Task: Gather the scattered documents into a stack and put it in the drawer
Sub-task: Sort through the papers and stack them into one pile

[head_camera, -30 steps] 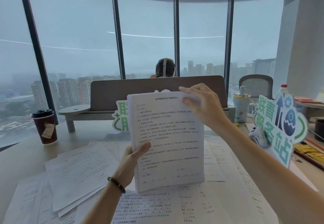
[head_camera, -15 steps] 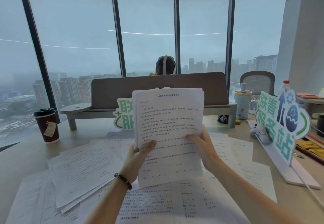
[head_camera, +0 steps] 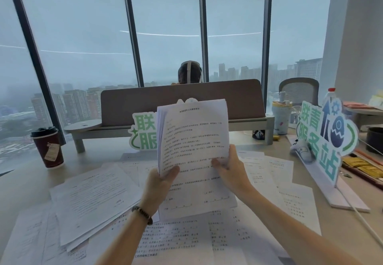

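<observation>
The stack of documents [head_camera: 192,140] stands upright above the desk [head_camera: 27,183], pinched at its lower edges by the left hand [head_camera: 159,183] and right hand [head_camera: 230,169].

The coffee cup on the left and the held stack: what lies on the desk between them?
In the head view, loose printed sheets lie between coffee cup and held stack; nearer the cup, bare desk.

A thick stack of white printed documents [head_camera: 192,140] is held upright above the beige desk [head_camera: 24,186], gripped by the left hand [head_camera: 160,183] and right hand [head_camera: 232,167]; loose printed sheets [head_camera: 93,200] are scattered beneath.
</observation>
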A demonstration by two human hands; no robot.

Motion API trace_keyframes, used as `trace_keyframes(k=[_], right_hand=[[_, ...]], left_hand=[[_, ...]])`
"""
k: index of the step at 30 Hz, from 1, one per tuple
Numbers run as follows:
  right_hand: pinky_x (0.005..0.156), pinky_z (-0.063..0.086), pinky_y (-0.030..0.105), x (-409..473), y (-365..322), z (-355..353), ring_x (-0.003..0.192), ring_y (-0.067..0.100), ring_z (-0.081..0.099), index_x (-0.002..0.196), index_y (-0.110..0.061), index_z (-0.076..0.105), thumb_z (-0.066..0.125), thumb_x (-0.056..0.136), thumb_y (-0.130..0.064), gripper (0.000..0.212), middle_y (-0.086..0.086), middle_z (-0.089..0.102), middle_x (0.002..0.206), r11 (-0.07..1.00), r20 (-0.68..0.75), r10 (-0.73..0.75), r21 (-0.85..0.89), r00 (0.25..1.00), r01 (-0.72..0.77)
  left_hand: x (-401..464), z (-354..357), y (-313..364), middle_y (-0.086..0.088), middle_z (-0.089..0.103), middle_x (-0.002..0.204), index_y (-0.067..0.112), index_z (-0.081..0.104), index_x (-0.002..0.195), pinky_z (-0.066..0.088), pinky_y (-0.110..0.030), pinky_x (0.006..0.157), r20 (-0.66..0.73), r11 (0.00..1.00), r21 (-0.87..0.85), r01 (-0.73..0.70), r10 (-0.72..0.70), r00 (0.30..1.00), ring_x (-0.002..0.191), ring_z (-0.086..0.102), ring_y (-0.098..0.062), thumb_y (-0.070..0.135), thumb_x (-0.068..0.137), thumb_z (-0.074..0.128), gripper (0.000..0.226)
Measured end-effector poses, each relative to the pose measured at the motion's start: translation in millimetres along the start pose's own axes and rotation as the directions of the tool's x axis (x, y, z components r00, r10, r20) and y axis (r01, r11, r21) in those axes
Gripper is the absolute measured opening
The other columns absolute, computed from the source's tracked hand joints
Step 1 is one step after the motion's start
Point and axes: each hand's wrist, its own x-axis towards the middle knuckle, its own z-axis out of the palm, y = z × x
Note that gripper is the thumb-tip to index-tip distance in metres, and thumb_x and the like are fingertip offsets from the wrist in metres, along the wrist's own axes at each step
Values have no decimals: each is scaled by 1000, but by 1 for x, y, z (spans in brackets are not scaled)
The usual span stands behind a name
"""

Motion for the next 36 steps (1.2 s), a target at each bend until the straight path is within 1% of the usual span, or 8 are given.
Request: trace_keyframes(k=[4, 6, 8, 11, 14, 20, 27, 36], right_hand=[[84, 60, 41, 7, -9, -7, 98, 14, 67, 123, -28, 46, 58, 98, -22, 28, -9, 65, 114, 996, 56, 75, 45, 996, -78], [88, 58, 42, 12, -9, -14, 98, 15, 67, 121, -28, 54, 53, 100, -32, 22, -6, 66, 116, 990, 96, 135, 11, 986, -137], [91, 53, 40, 17, 1, -25, 105, 18, 63, 123, -24, 56, 44, 101, -45, 33, -2, 64, 123, 943, 85, 201, -286, 976, -169], [96, 40, 43, 17, 26, -40, 122, 29, 51, 135, -21, 48, 31, 98, -57, 54, 8, 54, 135, 602, -18, 337, -764, 941, -230], [102, 32, 47, 11, 39, -44, 131, 33, 39, 142, -22, 39, 35, 96, -58, 58, 12, 43, 144, 451, 9, 455, -865, 890, -222], [100, 35, 43, 14, 40, -41, 130, 30, 41, 141, -27, 38, 62, 87, -52, 64, 7, 48, 141, 604, 23, 427, -751, 904, -266], [105, 29, 50, 6, 40, -39, 134, 34, 34, 143, -27, 35, 53, 85, -66, 73, 11, 42, 145, 475, 12, 457, -848, 889, -233], [109, 38, 44, 11, 31, -46, 134, 30, 40, 143, -28, 40, 92, 65, -23, 94, 8, 42, 148, 818, 50, 424, -450, 904, -358]], left_hand=[[8, -9, 3, 0, 76, 89, 17, 72, 96, 59, -23, 61, -28, 997, 31, 72, -71, 997, 83, 73, -17, 19, 92, 67, 7], [12, -19, 1, -8, 77, 96, 11, 72, 103, 62, -36, 69, 46, 990, -29, 138, -137, 990, 87, 74, -26, 16, 92, 67, 13], [16, -31, -5, -14, 76, 103, 7, 71, 110, 60, -48, 79, 151, 967, -62, 249, -238, 960, 93, 73, -34, 17, 93, 65, 21], [22, -40, -21, -17, 75, 105, 4, 69, 113, 61, -45, 75, 162, 909, 4, 418, -413, 896, 93, 73, -36, 19, 96, 62, 24], [30, -40, -41, -18, 74, 104, 1, 68, 116, 59, -46, 82, 78, 849, 130, 513, -524, 848, 94, 71, -36, 19, 96, 62, 27], [33, -34, -48, -16, 74, 102, 5, 68, 113, 58, -47, 85, 38, 808, 228, 543, -564, 825, 94, 71, -35, 21, 97, 60, 24], [33, -28, -47, -17, 74, 102, 5, 68, 111, 58, -46, 85, 23, 808, 237, 540, -560, 828, 93, 70, -36, 21, 98, 60, 22], [32, -25, -46, -18, 74, 100, 3, 66, 108, 59, -43, 74, 36, 824, 146, 548, -557, 829, 90, 71, -35, 17, 98, 58, 19]])
